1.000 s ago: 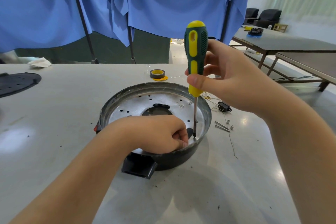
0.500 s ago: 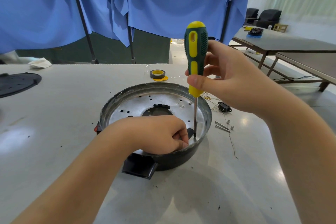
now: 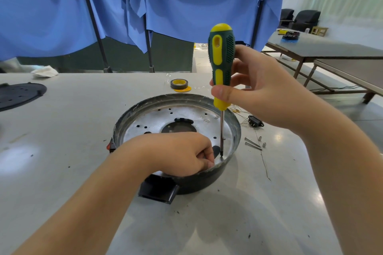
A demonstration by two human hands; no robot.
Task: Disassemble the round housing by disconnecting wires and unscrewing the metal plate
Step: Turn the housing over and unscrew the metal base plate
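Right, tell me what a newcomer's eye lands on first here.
The green and yellow screwdriver stands upright mid-frame, gripped by the right hand, its tip down on the metal plate inside the round housing. The left hand rests curled at the housing's near rim. Loose screws lie on the table just right.

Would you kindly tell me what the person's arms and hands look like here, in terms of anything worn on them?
Both forearms are bare as far as the frame shows: no sleeve, cuff or glove is visible on either. The left hand and the right hand carry no ring, watch, wristband or bracelet that can be seen. The fingernails that show are short and unpainted. No markings or cables appear on either arm.
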